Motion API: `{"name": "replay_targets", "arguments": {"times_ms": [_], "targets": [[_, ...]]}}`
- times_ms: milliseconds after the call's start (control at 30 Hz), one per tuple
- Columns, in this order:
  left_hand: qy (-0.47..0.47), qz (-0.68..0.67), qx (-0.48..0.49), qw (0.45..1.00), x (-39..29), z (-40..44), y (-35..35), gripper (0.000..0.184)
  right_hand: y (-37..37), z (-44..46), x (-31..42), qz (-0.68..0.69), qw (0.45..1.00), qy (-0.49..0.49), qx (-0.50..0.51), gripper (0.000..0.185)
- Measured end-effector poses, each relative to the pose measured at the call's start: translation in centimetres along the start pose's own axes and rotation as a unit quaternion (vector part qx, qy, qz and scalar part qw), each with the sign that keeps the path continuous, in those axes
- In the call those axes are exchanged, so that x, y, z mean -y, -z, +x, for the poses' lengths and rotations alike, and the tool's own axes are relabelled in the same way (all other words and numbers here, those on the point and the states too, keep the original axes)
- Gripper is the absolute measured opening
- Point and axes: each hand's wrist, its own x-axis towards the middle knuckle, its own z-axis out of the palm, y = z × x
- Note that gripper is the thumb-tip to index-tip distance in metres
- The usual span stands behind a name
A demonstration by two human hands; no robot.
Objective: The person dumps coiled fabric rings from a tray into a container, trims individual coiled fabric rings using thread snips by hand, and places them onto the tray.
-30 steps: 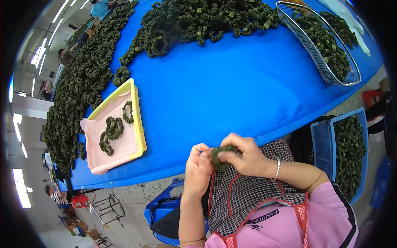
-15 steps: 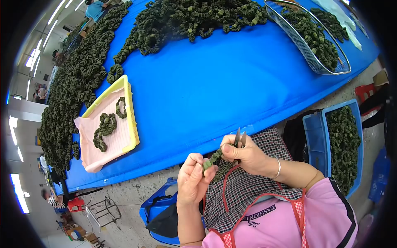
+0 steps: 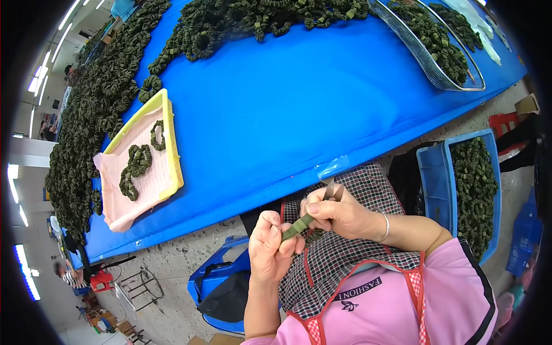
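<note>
A dark green scrunchie (image 3: 297,227) is stretched between my two hands above the checked apron, a flat, lighter green part of it showing. My left hand (image 3: 269,244) pinches its left end. The fingers of my right hand (image 3: 339,213) pinch the other end, and small scissors (image 3: 330,188) stick up from that same hand, blades pointing away from me. Part of the scrunchie hangs below my fingers. To the left, a yellow tray (image 3: 174,155) lined with pink material holds several green scrunchies (image 3: 139,161).
Large piles of scrunchies (image 3: 92,109) cover the left and far parts of the blue table (image 3: 276,109). A wire basket (image 3: 425,54) of scrunchies stands at the far right. A blue crate (image 3: 438,184) with more is beside me. Another person (image 3: 75,279) is at the far left.
The scrunchie was bunched in my fingers and is now drawn out between both hands. The scissors came into sight in my right hand. The view has shifted, so the table items appear slightly higher and further left.
</note>
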Motion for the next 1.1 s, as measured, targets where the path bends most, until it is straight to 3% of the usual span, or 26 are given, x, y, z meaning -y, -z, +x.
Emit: {"name": "replay_targets", "arguments": {"times_ms": [100,167,233,333,367,467,667,767,800,833,867,900,933,1000,1100], "targets": [[0.033,0.008,-0.001,0.999,-0.2,-0.2,0.6,0.028,-0.3,-0.2,-0.4,0.005,1.0,-0.011,-0.01,0.031],[0.019,0.207,-0.061,0.976,-0.6,-0.4,-0.9,0.035,-0.4,-0.3,-0.5,-0.004,1.0,-0.006,-0.01,0.031],[-0.013,0.377,-0.102,0.92,-0.4,-0.7,-1.4,0.042,-0.3,-0.3,-0.6,-0.017,1.0,-0.004,-0.009,0.031],[-0.132,0.542,-0.084,0.826,0.5,-0.9,-1.1,0.037,-0.2,-0.5,-0.5,-0.019,0.999,-0.03,-0.032,0.028],[-0.15,0.533,-0.121,0.824,0.7,-0.9,-1.5,0.03,0.0,-0.5,-0.6,-0.02,0.999,-0.024,-0.018,0.025],[-0.21,0.574,-0.115,0.783,1.1,-0.9,-1.3,0.027,-0.2,-0.5,-0.6,-0.025,0.999,-0.035,-0.029,0.025],[-0.288,0.636,-0.066,0.713,1.0,-0.8,-0.7,0.034,0.0,-0.5,-0.8,-0.053,0.998,0.024,-0.007,0.025],[-0.219,0.579,-0.122,0.776,1.0,-1.3,-1.0,0.035,0.0,-0.4,-0.4,-0.115,0.991,0.063,-0.001,0.022],[-0.251,0.522,-0.14,0.803,1.6,-1.0,-0.2,0.033,0.2,-0.3,-0.2,-0.137,0.986,0.09,-0.022,0.022],[-0.317,0.597,-0.166,0.718,0.8,-0.5,0.2,0.031,0.5,-0.2,-0.1,-0.158,0.979,0.118,-0.045,0.021],[-0.322,0.579,-0.197,0.723,0.8,-0.7,0.9,0.027,0.9,-0.1,0.2,-0.18,0.971,0.145,-0.066,0.021],[-0.328,0.559,-0.227,0.727,0.8,-0.9,1.7,0.023,1.6,0.2,0.5,-0.29,0.933,0.199,-0.082,0.018],[-0.163,0.428,-0.258,0.851,0.5,-2.2,0.7,0.019,1.4,0.4,0.6,-0.372,0.888,0.256,-0.089,0.017],[0.013,0.331,-0.175,0.927,0.5,-2.2,-0.4,0.019,0.6,0.4,0.5,-0.522,0.768,0.358,-0.099,0.017],[-0.033,0.198,-0.175,0.964,1.6,-0.7,-0.1,0.017,-0.9,-0.3,-1.9,-0.577,0.721,0.382,-0.045,0.029]]}}
